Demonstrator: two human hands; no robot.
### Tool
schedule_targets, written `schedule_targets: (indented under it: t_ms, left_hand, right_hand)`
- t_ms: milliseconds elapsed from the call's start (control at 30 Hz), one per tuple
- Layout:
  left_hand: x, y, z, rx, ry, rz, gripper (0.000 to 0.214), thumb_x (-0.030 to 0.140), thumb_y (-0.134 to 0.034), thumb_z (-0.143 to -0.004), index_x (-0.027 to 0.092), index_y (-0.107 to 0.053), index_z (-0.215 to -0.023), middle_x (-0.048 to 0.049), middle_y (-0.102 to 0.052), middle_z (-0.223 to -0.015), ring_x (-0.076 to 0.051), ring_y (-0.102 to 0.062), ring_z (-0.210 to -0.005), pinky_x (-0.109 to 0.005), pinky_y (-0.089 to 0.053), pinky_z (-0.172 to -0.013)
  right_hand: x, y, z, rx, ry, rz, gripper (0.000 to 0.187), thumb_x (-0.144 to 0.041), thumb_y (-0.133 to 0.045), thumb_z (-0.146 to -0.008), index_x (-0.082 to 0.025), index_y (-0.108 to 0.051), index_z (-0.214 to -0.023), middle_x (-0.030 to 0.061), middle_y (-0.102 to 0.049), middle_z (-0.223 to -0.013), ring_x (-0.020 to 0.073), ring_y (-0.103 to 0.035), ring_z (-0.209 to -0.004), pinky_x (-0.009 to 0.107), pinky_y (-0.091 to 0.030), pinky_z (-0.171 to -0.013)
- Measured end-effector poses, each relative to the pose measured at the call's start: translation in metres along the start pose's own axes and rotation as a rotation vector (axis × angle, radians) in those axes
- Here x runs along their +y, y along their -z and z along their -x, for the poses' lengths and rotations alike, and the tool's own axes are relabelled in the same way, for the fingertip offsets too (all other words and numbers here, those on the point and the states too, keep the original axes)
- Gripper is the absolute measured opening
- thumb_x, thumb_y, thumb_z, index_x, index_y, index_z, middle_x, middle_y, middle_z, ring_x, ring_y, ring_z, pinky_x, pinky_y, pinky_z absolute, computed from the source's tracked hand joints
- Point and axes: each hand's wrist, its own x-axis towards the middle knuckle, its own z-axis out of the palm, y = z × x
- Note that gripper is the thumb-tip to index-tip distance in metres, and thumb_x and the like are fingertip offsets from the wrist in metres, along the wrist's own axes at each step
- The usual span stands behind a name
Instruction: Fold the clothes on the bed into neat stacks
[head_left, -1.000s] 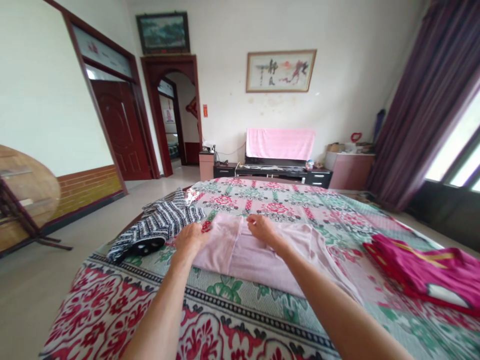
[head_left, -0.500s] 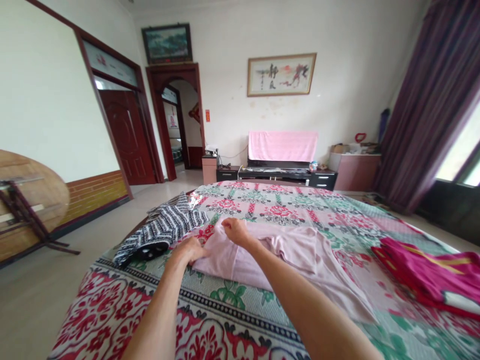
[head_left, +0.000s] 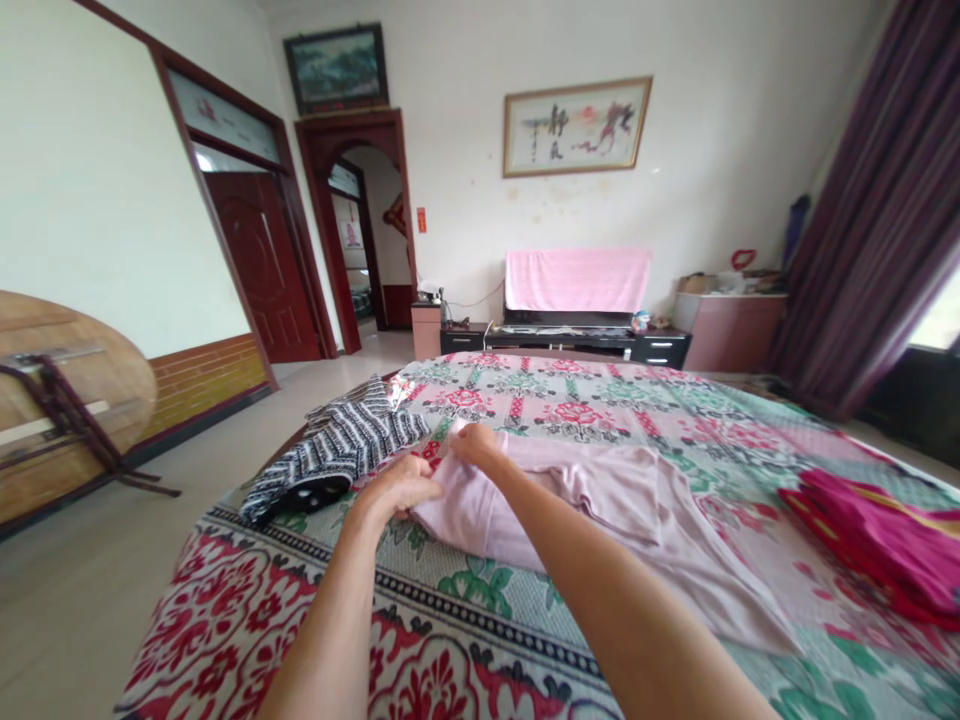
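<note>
A pale pink garment [head_left: 517, 520], perhaps a long-sleeved top, lies partly folded on the patterned cloth, its loose part spreading to the right. My right hand [head_left: 478, 443] is closed at its far left corner, fingers wrapped over the fabric. At the near left edge is my left hand [head_left: 401, 485], its thumb and forefinger apart, the tips touching or just beside the fabric; the other fingers are partly hidden. Close to the left of this hand lies a black-and-white patterned garment [head_left: 337, 455] in a loose heap.
A floral cloth [head_left: 300, 610] covers the large table or bed. Folded magenta and red clothes [head_left: 885, 540] are stacked at the right. A folded round tabletop [head_left: 82, 370] leans at the left wall. Beyond stands a low black cabinet [head_left: 570, 342] with a pink-draped screen [head_left: 577, 280].
My left hand has risen slightly from the garment's left edge, and its thumb now shows. That edge sits a little more drawn in. My right hand stays at the corner; the view has shifted slightly.
</note>
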Motion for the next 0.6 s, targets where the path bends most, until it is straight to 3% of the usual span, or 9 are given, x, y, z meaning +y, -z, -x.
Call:
schedule_targets:
  t_ms: [167, 333, 433, 533, 600]
  left_hand:
    - [0.033, -0.008, 0.009, 0.069, -0.188, 0.131, 0.017, 0.028, -0.056, -0.064, 0.016, -0.063, -0.074, 0.0042, -0.053, -0.054, -0.01, -0.047, -0.05, -0.019, -0.03, -0.044]
    - [0.067, -0.037, 0.016, 0.081, -0.366, 0.119, 0.022, 0.026, -0.055, -0.065, 0.013, -0.068, -0.078, 0.0014, -0.061, -0.063, -0.01, -0.051, -0.058, -0.02, -0.03, -0.049]
    - [0.082, -0.058, 0.023, 0.038, -0.429, 0.121, 0.023, 0.027, -0.055, -0.067, 0.011, -0.069, -0.078, -0.0006, -0.063, -0.064, -0.011, -0.053, -0.059, -0.02, -0.031, -0.05]
    - [0.09, -0.079, 0.028, 0.018, -0.466, 0.092, 0.024, 0.027, -0.055, -0.069, 0.012, -0.07, -0.078, -0.0016, -0.065, -0.064, -0.011, -0.054, -0.059, -0.02, -0.032, -0.051]
    - [0.092, -0.091, 0.029, 0.022, -0.484, 0.047, 0.022, 0.026, -0.055, -0.069, 0.013, -0.071, -0.076, -0.0018, -0.066, -0.065, -0.012, -0.056, -0.061, -0.021, -0.033, -0.052]
  right_hand:
    - [0.027, 0.043, 0.012, 0.006, 0.008, -0.325, 0.023, -0.031, -0.054, -0.082, -0.014, -0.069, -0.083, 0.0029, -0.066, -0.066, 0.0098, -0.059, -0.053, 0.019, -0.047, -0.052]
    - [0.065, 0.081, 0.029, 0.044, -0.004, -0.576, 0.019, -0.032, -0.062, -0.075, -0.013, -0.064, -0.076, -0.0007, -0.059, -0.058, 0.0075, -0.053, -0.05, 0.017, -0.047, -0.05]
    - [0.094, 0.092, 0.043, 0.047, -0.08, -0.788, 0.011, -0.024, -0.058, -0.074, -0.013, -0.061, -0.072, -0.0027, -0.054, -0.054, 0.008, -0.052, -0.049, 0.018, -0.047, -0.05]
    - [0.118, 0.097, 0.058, 0.041, -0.123, -0.818, 0.008, -0.02, -0.054, -0.074, -0.014, -0.059, -0.073, -0.0025, -0.054, -0.056, 0.0088, -0.053, -0.05, 0.02, -0.048, -0.051]
    - [0.129, 0.097, 0.066, 0.08, -0.151, -0.822, 0.013, -0.02, -0.055, -0.074, -0.013, -0.061, -0.084, -0.0021, -0.057, -0.06, 0.0094, -0.055, -0.052, 0.019, -0.047, -0.05]
